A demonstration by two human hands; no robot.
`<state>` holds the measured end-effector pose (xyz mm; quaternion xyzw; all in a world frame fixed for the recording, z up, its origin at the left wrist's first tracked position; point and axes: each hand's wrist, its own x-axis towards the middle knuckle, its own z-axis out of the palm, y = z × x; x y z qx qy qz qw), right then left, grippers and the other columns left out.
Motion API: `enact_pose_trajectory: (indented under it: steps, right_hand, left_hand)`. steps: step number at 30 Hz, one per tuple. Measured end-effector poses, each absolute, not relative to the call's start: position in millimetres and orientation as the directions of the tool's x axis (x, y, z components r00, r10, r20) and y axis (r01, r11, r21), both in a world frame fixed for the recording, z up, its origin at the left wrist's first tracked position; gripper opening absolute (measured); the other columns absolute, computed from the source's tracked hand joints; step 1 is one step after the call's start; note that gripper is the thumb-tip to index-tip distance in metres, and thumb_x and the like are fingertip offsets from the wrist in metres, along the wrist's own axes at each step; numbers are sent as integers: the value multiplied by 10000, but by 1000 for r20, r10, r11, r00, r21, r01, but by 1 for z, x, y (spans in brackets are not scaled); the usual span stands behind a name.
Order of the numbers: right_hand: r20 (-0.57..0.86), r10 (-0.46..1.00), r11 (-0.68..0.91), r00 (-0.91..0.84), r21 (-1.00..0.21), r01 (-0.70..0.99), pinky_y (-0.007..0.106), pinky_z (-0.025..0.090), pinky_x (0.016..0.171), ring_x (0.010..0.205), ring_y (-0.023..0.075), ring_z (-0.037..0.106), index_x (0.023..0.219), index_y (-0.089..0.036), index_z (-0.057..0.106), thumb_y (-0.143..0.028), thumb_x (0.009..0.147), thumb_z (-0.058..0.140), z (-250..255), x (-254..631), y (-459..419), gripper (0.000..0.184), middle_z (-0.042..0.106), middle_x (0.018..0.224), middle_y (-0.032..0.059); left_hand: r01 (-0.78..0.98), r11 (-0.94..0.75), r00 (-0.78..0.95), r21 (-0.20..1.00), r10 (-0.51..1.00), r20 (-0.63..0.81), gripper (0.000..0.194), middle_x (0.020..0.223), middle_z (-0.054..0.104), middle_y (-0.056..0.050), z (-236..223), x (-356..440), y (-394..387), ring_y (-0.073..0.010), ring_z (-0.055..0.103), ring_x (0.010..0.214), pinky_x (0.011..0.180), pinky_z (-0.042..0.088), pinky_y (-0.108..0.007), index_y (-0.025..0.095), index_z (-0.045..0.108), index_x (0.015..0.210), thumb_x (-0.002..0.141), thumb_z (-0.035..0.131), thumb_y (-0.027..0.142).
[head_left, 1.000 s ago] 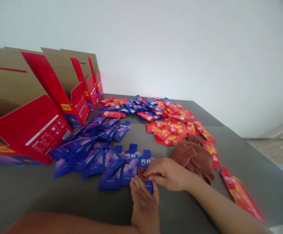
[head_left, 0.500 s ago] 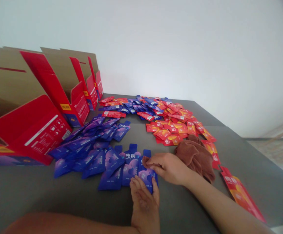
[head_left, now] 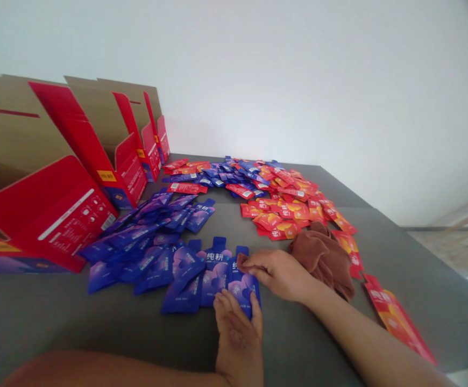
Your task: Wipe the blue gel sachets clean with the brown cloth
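Observation:
A blue-purple pouch (head_left: 242, 286) lies flat on the grey table, rightmost in the near row. My left hand (head_left: 238, 330) rests on its lower end, fingers across the left part and thumb along the right edge. My right hand (head_left: 280, 273) pinches a brown cloth tip (head_left: 242, 263) against the upper part of the pouch, near its neck. Beside that hand lies a bunched brown cloth (head_left: 325, 255); whether the tip joins it is hidden. Left of the held pouch is another blue pouch (head_left: 215, 277), next to a heap of blue pouches (head_left: 149, 236).
Open red cartons (head_left: 62, 215) with raised flaps line the left side. Farther back are mixed blue and red pouches (head_left: 234, 174). Red-orange pouches (head_left: 288, 212) curve down the right, with one red pouch (head_left: 397, 317) near the right edge. A white wall (head_left: 278, 80) stands behind.
My right hand and the cloth tip have shifted slightly up and right over the pouch, baring more of its print. My left hand keeps its place on the pouch. The view has moved slightly.

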<state>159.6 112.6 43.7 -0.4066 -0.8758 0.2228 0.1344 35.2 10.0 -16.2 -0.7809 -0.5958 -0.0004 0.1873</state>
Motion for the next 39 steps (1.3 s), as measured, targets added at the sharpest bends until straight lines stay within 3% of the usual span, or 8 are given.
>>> enact_pose_trajectory:
  steps: [6,15,20,23,28,32,35,39]
  right_hand:
    - [46,561,711,-826,-539,453,220,385,728,812,129,566,920,-188,626,-201,856,482,52,149,99,157,654,865,11]
    - [30,846,482,-533,-474,737,238,401,733,849,153,579,973,-220,636,-231,869,455,41,162,117,208,654,920,32]
    - [25,702,609,-712,-541,581,232,400,749,860,146,580,1000,-203,624,-171,826,490,51,155,106,222,656,944,27]
    - [20,594,660,-804,-584,473,227,400,756,860,141,581,990,-199,621,-148,807,500,56,150,98,225,658,939,19]
    - [23,723,592,-690,-535,603,231,399,775,907,144,580,1025,-226,604,-149,835,459,47,155,105,251,649,996,9]
    - [21,842,487,-539,-459,743,240,401,744,865,154,586,986,-225,609,-176,852,443,40,161,115,219,650,952,23]
    - [15,813,523,-582,-458,719,241,402,739,858,155,584,997,-214,607,-163,827,466,44,160,112,227,649,949,29]
    - [17,642,652,-767,-540,533,237,404,778,904,152,577,1051,-207,596,-105,771,488,54,153,100,317,644,1006,21]
  left_hand:
    - [916,-222,282,-334,948,144,321,1103,636,-182,-20,41,10,-288,551,1062,965,347,-557,199,617,1071,773,506,244]
    - [855,-281,409,-436,882,234,409,1059,647,-212,-21,28,13,-295,599,972,866,450,-519,219,534,1177,771,518,263]
    - [924,-154,235,-351,951,200,392,1079,636,-208,-22,44,15,-322,555,1036,933,377,-548,244,612,1073,689,617,316]
    - [926,-141,215,-349,959,182,374,1093,624,-215,-23,46,14,-338,535,1058,964,336,-554,243,649,1012,646,656,318]
    - [873,-259,375,-414,899,227,408,1020,653,-228,-14,34,13,-318,594,966,860,454,-492,251,597,1097,693,614,308]
    - [869,-258,388,-422,885,259,377,1003,657,-237,-8,29,14,-316,605,944,827,476,-492,235,596,1101,730,570,298]
    - [883,-249,364,-399,898,246,364,994,660,-235,-8,31,14,-312,606,942,824,481,-481,229,605,1088,730,569,287]
    - [888,-262,352,-378,917,190,364,1047,645,-222,-14,36,13,-312,582,993,886,430,-521,228,608,1083,722,580,265]
